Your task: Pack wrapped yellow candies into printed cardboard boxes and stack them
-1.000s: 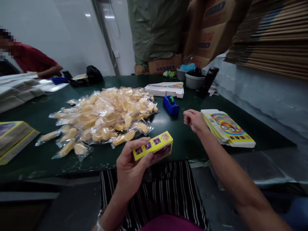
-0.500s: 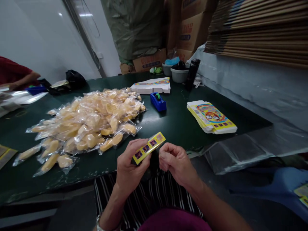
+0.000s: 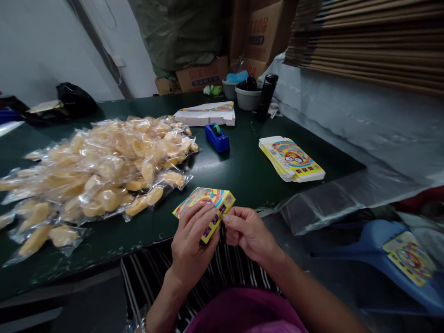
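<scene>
A small yellow printed cardboard box is tilted above my lap, just in front of the table edge. My left hand wraps around it, with fingers over its printed face and the thumb underneath. Against the right end of the box, my right hand is closed in a pinch, thumb tip touching near the narrow side. Whatever its fingertips pinch, if anything, is hidden. Beyond my hands, a blue tape dispenser with a green core stands on the dark green table.
Clear-wrapped yellowish pieces form a large heap at left. Flattened printed boxes are stacked at right; white cartons lie behind the dispenser. Grey bowls and a black bottle stand farther back. A blue stool holds another printed box.
The box has turned so its large printed face shows. My right hand has moved from beside the box to touch its end. The view has shifted to the right.
</scene>
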Motion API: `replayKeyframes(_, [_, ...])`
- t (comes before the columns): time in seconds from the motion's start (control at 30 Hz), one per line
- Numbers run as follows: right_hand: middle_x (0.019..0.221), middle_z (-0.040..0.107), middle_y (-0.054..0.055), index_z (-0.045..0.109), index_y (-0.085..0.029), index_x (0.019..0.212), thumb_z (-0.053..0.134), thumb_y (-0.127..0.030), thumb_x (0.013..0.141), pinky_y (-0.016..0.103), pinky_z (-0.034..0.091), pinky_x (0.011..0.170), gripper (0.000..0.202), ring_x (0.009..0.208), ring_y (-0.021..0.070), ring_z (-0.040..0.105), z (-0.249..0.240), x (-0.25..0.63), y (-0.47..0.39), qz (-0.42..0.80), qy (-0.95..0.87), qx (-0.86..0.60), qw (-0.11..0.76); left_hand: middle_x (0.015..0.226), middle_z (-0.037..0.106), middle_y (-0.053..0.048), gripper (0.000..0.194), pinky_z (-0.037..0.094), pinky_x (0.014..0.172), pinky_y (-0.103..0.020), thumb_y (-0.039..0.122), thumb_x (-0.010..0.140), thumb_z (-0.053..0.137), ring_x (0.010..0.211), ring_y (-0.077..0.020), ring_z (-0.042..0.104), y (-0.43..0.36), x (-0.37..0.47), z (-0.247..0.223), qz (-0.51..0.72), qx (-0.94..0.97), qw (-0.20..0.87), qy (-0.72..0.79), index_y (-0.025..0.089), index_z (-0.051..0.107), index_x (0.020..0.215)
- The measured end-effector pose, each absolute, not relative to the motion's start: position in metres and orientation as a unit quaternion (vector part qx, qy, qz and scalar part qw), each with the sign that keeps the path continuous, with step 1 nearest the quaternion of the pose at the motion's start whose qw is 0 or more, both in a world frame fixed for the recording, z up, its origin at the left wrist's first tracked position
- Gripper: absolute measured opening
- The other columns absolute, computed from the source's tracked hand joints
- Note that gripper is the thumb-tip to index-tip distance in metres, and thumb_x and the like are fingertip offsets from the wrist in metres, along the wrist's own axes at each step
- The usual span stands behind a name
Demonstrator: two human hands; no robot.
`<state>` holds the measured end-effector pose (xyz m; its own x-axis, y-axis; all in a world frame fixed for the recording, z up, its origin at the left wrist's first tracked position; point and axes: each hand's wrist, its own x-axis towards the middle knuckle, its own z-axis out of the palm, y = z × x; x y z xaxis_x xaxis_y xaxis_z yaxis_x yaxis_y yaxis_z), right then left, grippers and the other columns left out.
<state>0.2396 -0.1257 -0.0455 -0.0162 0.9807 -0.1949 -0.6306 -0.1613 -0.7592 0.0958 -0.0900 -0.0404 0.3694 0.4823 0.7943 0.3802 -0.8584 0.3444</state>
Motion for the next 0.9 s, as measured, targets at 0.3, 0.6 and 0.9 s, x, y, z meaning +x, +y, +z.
replayKeyframes(0.3, [0.051, 0.058, -0.004, 0.059, -0.018, 0.065, 0.088, -0.052, 0.056, 0.019, 0.033, 0.037, 0.045, 0.038, 0.0065, 0.044, -0.055, 0.227, -0.114, 0.644, -0.236, -0.368, 0.627, 0.110, 0.075, -0.005, 0.038, 0.057, 0.095, -0.038, 0.008, 0.081, 0.069, 0.109, -0.0226, 0.068, -0.099, 0.095, -0.029, 0.510, 0.784, 0.160, 0.315, 0.023, 0.066, 0.116])
replayKeyframes(0.6, [0.054, 0.051, -0.006, 0.045, -0.023, 0.062, 0.083, -0.033, 0.059, 0.025, 0.034, 0.045, 0.040, 0.048, 0.0114, 0.043, -0.066, 0.235, -0.109, 0.475, -0.392, -0.510, 0.600, 0.098, 0.078, -0.001, 0.032, 0.062, 0.069, -0.023, 0.026, 0.071, 0.083, 0.081, -0.0180, 0.074, -0.107, 0.074, 0.006, 0.587, 0.559, 0.405, 0.423, 0.023, 0.073, 0.102])
replayKeyframes(0.9, [0.107, 0.071, 0.008, 0.066, -0.022, 0.101, 0.075, -0.041, 0.073, 0.039, 0.053, 0.084, 0.035, 0.097, 0.0257, 0.067, -0.035, 0.245, -0.111, 0.613, -0.500, -0.409, 0.455, 0.076, 0.074, -0.005, 0.040, 0.057, 0.056, -0.029, 0.034, 0.062, 0.084, 0.060, -0.0179, 0.070, -0.048, 0.034, 0.017, 0.484, 0.414, 0.627, 0.448, 0.015, 0.065, 0.092])
